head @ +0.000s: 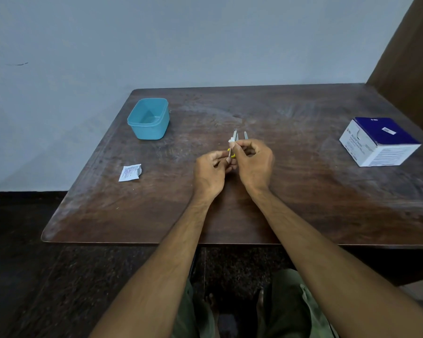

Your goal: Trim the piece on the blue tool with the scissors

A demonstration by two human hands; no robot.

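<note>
Both hands together mid-table: left hand pinching scissors low, blades pointing up and away, right hand pinching white pad against them

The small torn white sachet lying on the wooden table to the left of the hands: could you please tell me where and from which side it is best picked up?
Probably pinch the small torn white sachet at its ragged, slightly lifted right edge, coming from above and the right. It lies flat on the dark wooden table, so only that raised edge offers the fingers purchase.
</note>
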